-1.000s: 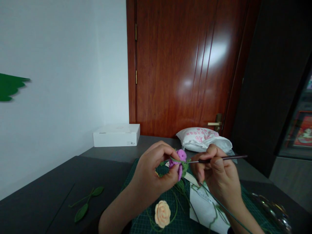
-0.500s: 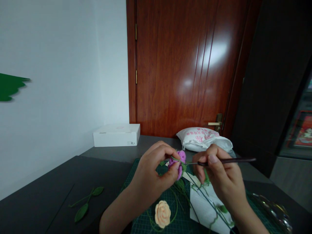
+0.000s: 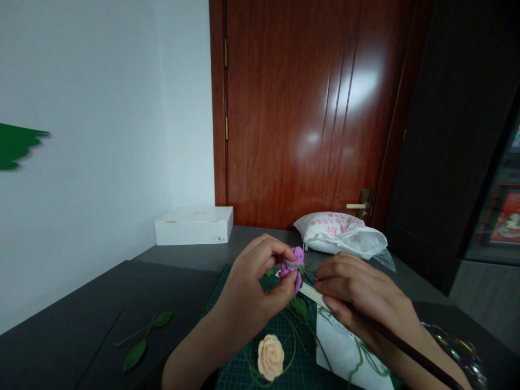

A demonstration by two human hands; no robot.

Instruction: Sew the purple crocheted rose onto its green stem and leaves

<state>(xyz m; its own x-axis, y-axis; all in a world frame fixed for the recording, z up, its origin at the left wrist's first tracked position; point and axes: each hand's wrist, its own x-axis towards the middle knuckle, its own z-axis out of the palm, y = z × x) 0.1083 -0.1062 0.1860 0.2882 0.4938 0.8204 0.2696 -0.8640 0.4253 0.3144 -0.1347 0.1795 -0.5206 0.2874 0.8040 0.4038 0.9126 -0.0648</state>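
The left hand point(image 3: 255, 292) pinches a soft crocheted purple flower point(image 3: 293, 269) between thumb and fingertips, above a gridded green cutting mat point(image 3: 215, 290); the right hand point(image 3: 361, 298) curls its fingers point(image 3: 337, 281) around a slim dark tool handle point(image 3: 410, 346).

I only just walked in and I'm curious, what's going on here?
A person's left hand pinches a purple crocheted flower, while their right hand holds a slim dark crochet hook close beside it. A peach crocheted rose lies below on a green cutting mat, and green leaves lie on the dark table to the left.
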